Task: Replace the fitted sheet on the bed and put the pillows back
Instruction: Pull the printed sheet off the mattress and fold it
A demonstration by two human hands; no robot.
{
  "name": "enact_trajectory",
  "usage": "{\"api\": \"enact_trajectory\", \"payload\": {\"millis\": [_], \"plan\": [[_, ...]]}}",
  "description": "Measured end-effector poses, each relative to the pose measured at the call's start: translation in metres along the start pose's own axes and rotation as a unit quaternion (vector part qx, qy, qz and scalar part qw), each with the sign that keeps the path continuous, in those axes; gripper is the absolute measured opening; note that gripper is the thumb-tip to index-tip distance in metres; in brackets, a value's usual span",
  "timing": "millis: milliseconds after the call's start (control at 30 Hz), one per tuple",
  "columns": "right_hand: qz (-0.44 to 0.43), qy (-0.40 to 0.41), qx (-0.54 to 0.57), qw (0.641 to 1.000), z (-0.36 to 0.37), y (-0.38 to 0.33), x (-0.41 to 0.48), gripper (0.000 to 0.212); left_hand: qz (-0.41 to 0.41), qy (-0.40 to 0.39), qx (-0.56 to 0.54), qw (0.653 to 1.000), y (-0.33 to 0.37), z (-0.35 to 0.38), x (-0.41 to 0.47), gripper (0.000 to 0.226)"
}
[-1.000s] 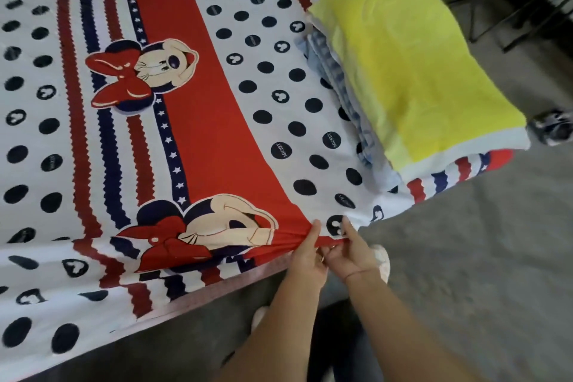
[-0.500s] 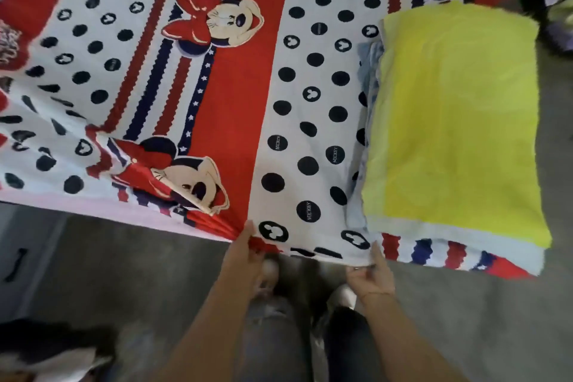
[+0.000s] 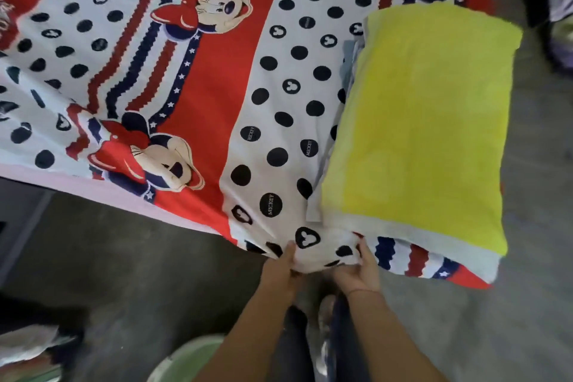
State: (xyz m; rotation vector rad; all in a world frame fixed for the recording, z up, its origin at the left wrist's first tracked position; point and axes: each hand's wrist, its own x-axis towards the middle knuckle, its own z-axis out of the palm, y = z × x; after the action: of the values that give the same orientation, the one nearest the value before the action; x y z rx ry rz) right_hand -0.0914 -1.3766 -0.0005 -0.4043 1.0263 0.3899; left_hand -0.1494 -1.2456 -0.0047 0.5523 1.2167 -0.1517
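White, red and navy cartoon-print fitted sheet [image 3: 235,77] spread over bed, fills upper left and centre of frame. Left hand [image 3: 280,270] and right hand [image 3: 356,273] close together at lower centre, both gripping bunched hem of fitted sheet at bed edge, fingers curled into fabric. Rectangular yellow fabric pillow [image 3: 428,121] lies on sheet at right, just above right hand. Grey floor [image 3: 155,273] below; blurred pale green round object [image 3: 189,360] at bottom centre

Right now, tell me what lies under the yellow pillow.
A pale folded cloth pokes out along the left edge of the yellow pillow, and the patterned sheet runs beneath both. How far the cloth reaches under the pillow is covered.
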Motion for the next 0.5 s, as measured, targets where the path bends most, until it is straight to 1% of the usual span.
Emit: {"api": "enact_trajectory", "payload": {"millis": [67, 100, 133, 167, 200, 233, 267, 300, 333, 367, 400, 433, 467, 500], "plan": [[0.010, 0.040, -0.011, 0.999, 0.003, -0.028, -0.012, 0.018, 0.028, 0.041, -0.009, 0.999, 0.006, -0.018, 0.002, 0.021], [0.003, 0.067, -0.015, 0.998, -0.002, -0.049, -0.016, 0.013, 0.049, 0.047, -0.014, 0.998, 0.010, -0.025, 0.003, 0.018], [-0.003, 0.068, -0.016, 0.998, -0.009, -0.069, -0.016, 0.017, 0.076, 0.046, -0.020, 0.996, 0.012, -0.031, 0.006, 0.017], [-0.022, 0.069, -0.024, 0.997, -0.020, -0.090, -0.016, 0.041, 0.095, 0.046, -0.026, 0.994, 0.010, -0.030, 0.008, 0.016], [-0.028, 0.055, -0.011, 0.998, -0.028, -0.111, -0.015, 0.070, 0.108, 0.041, -0.042, 0.992, 0.004, -0.026, 0.011, 0.013], [-0.026, 0.031, -0.010, 0.999, -0.038, -0.130, -0.015, 0.087, 0.115, 0.040, -0.059, 0.991, -0.007, -0.022, 0.015, 0.014], [-0.019, 0.013, -0.026, 0.999, -0.049, -0.145, -0.015, 0.092, 0.111, 0.032, -0.069, 0.991, -0.023, -0.013, 0.017, 0.024], [-0.008, 0.007, -0.058, 0.998, -0.057, -0.156, -0.019, 0.088, 0.101, 0.010, -0.069, 0.992, -0.043, 0.000, 0.016, 0.043], [0.001, 0.004, -0.080, 0.997, -0.063, -0.164, -0.023, 0.072, 0.081, -0.016, -0.060, 0.995, -0.066, 0.017, 0.012, 0.064], [0.008, 0.023, -0.110, 0.994, -0.067, -0.169, -0.028, 0.048, 0.046, -0.044, -0.044, 0.997, -0.089, 0.037, 0.005, 0.076], [0.020, 0.043, -0.127, 0.991, -0.074, -0.173, -0.027, 0.030, 0.018, -0.055, -0.025, 0.998, -0.113, 0.059, -0.004, 0.073], [0.019, 0.044, -0.135, 0.990, -0.079, -0.174, -0.027, 0.028, -0.001, -0.066, -0.009, 0.998, -0.136, 0.079, -0.009, 0.060], [0.031, 0.037, -0.134, 0.990, -0.084, -0.174, -0.024, 0.043, -0.018, -0.080, 0.003, 0.997, -0.156, 0.099, -0.015, 0.048], [0.041, 0.028, -0.147, 0.988, -0.087, -0.176, -0.023, 0.065, -0.031, -0.098, 0.007, 0.995, -0.174, 0.118, -0.022, 0.043]]}}
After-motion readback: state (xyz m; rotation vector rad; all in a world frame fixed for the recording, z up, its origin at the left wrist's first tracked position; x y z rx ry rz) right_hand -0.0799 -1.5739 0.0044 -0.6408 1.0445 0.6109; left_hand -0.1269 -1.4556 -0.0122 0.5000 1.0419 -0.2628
